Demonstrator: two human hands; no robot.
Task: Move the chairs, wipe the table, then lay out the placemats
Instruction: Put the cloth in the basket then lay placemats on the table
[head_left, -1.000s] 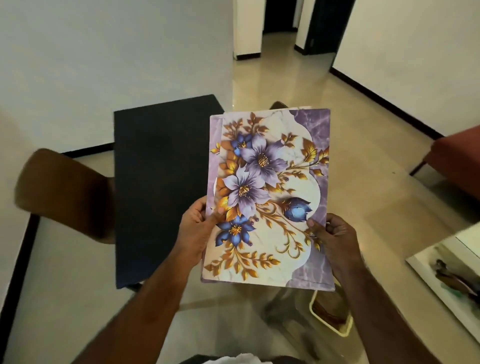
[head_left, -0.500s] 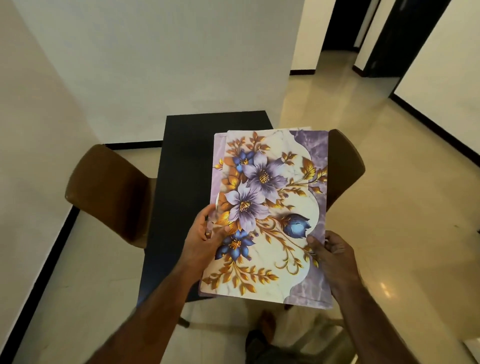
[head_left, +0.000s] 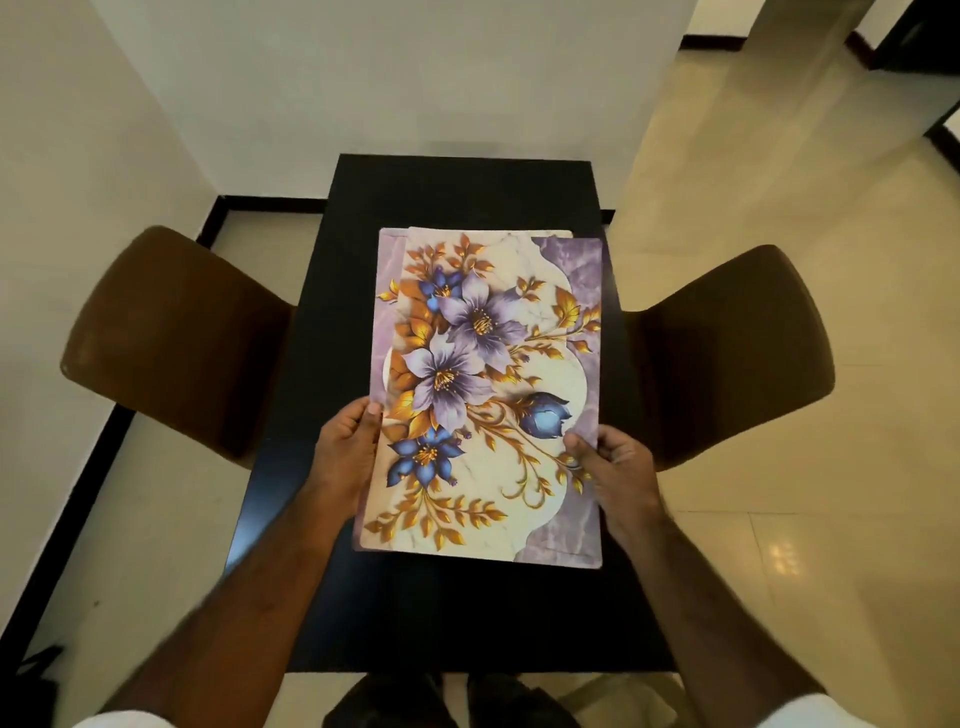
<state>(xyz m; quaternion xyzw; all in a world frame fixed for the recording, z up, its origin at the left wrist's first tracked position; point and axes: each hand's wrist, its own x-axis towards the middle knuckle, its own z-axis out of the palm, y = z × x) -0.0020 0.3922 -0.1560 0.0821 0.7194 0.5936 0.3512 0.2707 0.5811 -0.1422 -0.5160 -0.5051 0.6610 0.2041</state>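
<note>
While both hands hold a stack of floral placemats (head_left: 493, 364) above the middle of the black desk (head_left: 467, 187), the left hand (head_left: 345, 452) grips the stack's left edge and the right hand (head_left: 618, 467) its right edge, fingers (head_left: 576, 448) curled round the sheets. A left chair (head_left: 171, 338) and a right chair (head_left: 727, 353), both brown, stand just beside the desk's two long sides.
</note>
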